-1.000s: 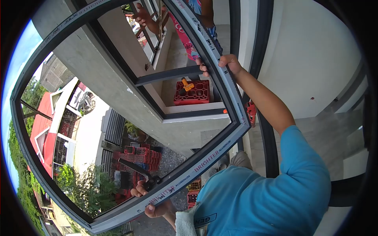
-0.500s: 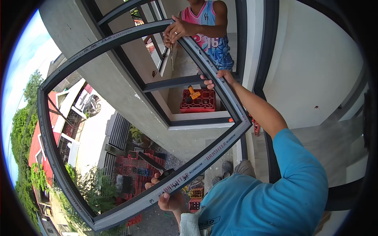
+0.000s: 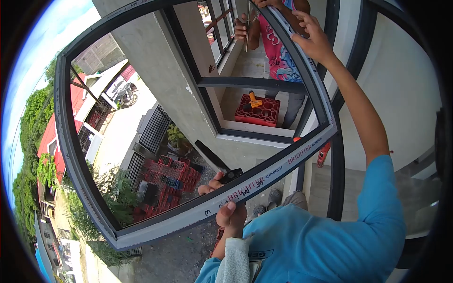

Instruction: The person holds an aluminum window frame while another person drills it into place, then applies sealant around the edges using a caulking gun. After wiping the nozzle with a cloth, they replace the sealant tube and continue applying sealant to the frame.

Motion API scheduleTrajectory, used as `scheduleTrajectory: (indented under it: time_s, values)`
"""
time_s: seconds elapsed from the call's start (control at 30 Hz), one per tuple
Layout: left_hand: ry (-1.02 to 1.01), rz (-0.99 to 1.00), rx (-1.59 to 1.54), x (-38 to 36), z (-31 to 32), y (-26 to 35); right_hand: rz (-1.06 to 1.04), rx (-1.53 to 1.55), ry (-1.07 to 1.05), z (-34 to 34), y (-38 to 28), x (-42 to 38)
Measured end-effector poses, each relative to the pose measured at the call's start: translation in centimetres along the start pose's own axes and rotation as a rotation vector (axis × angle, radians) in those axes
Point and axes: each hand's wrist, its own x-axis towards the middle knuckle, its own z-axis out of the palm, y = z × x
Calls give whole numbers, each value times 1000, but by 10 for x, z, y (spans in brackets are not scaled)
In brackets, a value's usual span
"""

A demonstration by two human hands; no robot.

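A window frame [image 3: 278, 177] with gray protective tape marked "BRIGHTER ALUMINUM" slants across the view. My left hand [image 3: 230, 217] grips its lower rail, thumb on the taped face and fingers curled behind. Beside those fingers, a black handle [image 3: 231, 175] with a long dark lever sits at the rail's inner edge. Higher up, my right hand [image 3: 314, 40] has its fingers spread, close to the frame's right-hand side. Across the frame, a person's hand [image 3: 241, 27] holds a thin rod [image 3: 247, 30]; that person's other hand [image 3: 266, 3] rests at the frame's upper corner.
Behind the frame stands a concrete pillar [image 3: 155, 61] beside a dark window opening [image 3: 250, 84]. A yellow-orange power drill [image 3: 255, 100] lies on a red crate [image 3: 257, 115]. Stacked red crates [image 3: 172, 177] and a potted plant [image 3: 175, 137] are on the ground below.
My right hand has let go of the frame's side and spread its fingers. The frame has shifted right and up in view. The other person has lowered the rod hand away from the corner.
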Motion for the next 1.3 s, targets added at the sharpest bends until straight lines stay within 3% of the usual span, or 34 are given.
scheduleTrajectory:
  time_s: [0.07,0.13,0.27,0.37,0.43,0.47,0.57,0.73,0.9,1.03,1.07,1.17,1.27,1.3]
  values:
    - [-59,56,151,-3,2,-8,-109,377,-223,14,-73,6]
    - [-100,90,159,-6,4,-15,-67,924,-620,34,-160,2]
    - [-184,131,89,-12,-3,-31,67,1223,-1249,67,-312,-7]
    - [-257,185,167,-14,-11,-44,211,1459,-1498,69,-397,-19]
    - [-190,-53,38,-36,-21,-40,403,1725,-1429,71,-437,-43]
    - [-196,-248,117,-46,-39,-38,546,1803,-1371,67,-445,-50]
    - [-305,-564,153,-66,-101,-54,673,1736,-1340,85,-451,-69]
    - [-454,-604,441,-71,-128,-63,636,1849,-1139,105,-472,-107]
    - [-431,-622,760,-46,-132,-7,528,2101,-910,92,-486,-119]
    - [-292,-350,1082,5,-108,109,418,2180,-966,70,-460,-106]
    - [-247,-215,1170,25,-94,143,403,2177,-990,67,-456,-107]
    - [-165,239,1339,85,-40,228,237,2010,-729,66,-463,-131]
    - [-187,569,1507,167,27,291,290,2227,-903,59,-448,-139]
    - [-213,635,1564,197,48,309,295,2282,-849,62,-447,-148]
